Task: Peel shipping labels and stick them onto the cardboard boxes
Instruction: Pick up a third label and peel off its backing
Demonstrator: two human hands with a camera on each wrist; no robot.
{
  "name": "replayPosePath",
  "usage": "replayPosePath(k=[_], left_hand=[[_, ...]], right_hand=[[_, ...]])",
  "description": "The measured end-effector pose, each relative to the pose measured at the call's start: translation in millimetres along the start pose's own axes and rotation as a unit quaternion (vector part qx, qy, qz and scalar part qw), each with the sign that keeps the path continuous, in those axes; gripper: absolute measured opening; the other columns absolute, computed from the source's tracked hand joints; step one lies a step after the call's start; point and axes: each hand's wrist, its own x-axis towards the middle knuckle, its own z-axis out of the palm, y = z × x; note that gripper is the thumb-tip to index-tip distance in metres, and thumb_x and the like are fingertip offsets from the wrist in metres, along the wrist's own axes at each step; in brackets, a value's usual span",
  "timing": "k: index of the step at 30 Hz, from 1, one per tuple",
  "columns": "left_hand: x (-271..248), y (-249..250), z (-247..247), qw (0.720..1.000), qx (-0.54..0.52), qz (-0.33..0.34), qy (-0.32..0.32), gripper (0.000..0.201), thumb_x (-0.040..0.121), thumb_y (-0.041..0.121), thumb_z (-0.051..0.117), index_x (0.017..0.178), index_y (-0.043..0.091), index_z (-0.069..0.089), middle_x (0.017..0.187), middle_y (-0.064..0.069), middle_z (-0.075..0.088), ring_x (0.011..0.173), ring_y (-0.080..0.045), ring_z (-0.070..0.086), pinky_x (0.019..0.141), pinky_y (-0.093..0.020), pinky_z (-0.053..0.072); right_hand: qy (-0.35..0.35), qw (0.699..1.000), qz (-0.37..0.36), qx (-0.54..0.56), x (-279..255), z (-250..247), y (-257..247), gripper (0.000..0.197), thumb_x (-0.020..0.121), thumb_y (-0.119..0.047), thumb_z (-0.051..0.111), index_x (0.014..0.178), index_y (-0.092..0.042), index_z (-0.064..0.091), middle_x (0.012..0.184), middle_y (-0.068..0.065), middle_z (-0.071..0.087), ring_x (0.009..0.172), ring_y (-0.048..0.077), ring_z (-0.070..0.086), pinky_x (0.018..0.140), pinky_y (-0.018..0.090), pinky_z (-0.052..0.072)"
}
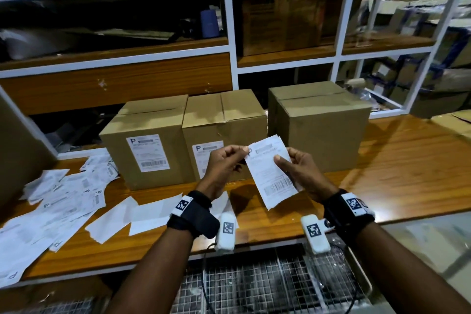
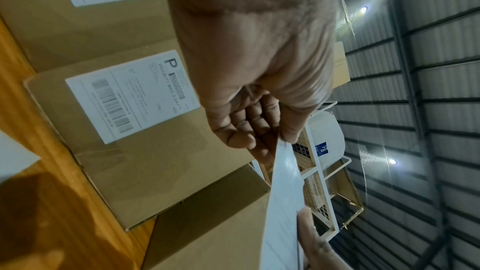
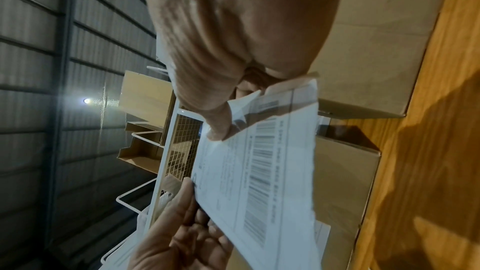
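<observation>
I hold a white shipping label sheet (image 1: 271, 171) in the air above the wooden table, in front of three cardboard boxes. My left hand (image 1: 226, 160) pinches its top left corner. My right hand (image 1: 293, 168) grips its right edge, thumb on the printed face. The same sheet (image 3: 262, 167) shows its barcode in the right wrist view and its blank back (image 2: 283, 202) in the left wrist view. The left box (image 1: 145, 145) and the middle box (image 1: 221, 122) each carry a stuck label. The right box (image 1: 318, 122) shows bare cardboard.
Several loose label sheets and backing papers (image 1: 61, 201) litter the left part of the wooden table (image 1: 395, 160). White shelving (image 1: 229, 20) with more cartons stands behind the boxes. A tall carton (image 1: 17, 150) is at the far left. Wire mesh (image 1: 254, 285) lies below the table's front edge.
</observation>
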Motion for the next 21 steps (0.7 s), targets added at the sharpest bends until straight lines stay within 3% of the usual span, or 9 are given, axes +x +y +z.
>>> replayPosePath(k=[8,10,13,17,21], left_hand=[[0,-1,-7,0.999,0.016,0.027,-0.042,0.007,0.093,0.019,0.074,0.089,0.017,0.079,0.091,-0.008,0.077,0.076,-0.011,0.064,0.062,-0.023,0.052],[1,1,-10,0.998,0.018,0.021,-0.060,0.010,0.095,0.019,0.070,0.094,0.014,0.079,0.090,-0.006,0.077,0.075,-0.010,0.064,0.063,-0.025,0.051],[3,10,-12,0.997,0.029,0.013,-0.064,0.017,0.098,0.025,0.067,0.103,0.015,0.079,0.090,-0.005,0.077,0.074,-0.009,0.064,0.063,-0.026,0.050],[6,24,-10,0.992,0.081,0.028,-0.095,0.015,0.095,0.030,0.072,0.097,0.018,0.081,0.089,-0.002,0.079,0.074,-0.006,0.069,0.061,-0.019,0.051],[9,28,-10,0.986,0.106,0.012,-0.130,0.016,0.096,0.025,0.071,0.099,0.011,0.078,0.094,-0.005,0.079,0.077,-0.009,0.073,0.061,-0.015,0.051]], right_hand=[[0.088,0.993,-0.078,-0.032,2,-4,-12,0.017,0.098,-0.018,0.066,0.112,-0.009,0.067,0.102,0.003,0.078,0.092,0.016,0.076,0.069,0.029,0.062],[0.090,0.991,-0.093,-0.039,1,-3,-12,0.016,0.097,-0.017,0.067,0.109,-0.006,0.069,0.100,0.004,0.078,0.089,0.012,0.075,0.067,0.024,0.060],[0.082,0.991,-0.093,-0.058,2,-1,-13,0.016,0.096,-0.017,0.069,0.108,-0.006,0.070,0.100,0.008,0.078,0.091,0.018,0.076,0.072,0.028,0.062],[0.076,0.986,-0.100,-0.110,5,5,-16,0.014,0.095,-0.019,0.072,0.107,-0.011,0.072,0.098,0.008,0.077,0.090,0.020,0.076,0.073,0.028,0.060],[0.077,0.981,-0.115,-0.138,8,10,-18,0.014,0.093,-0.019,0.074,0.105,-0.012,0.073,0.094,0.008,0.077,0.087,0.019,0.075,0.071,0.026,0.061]])
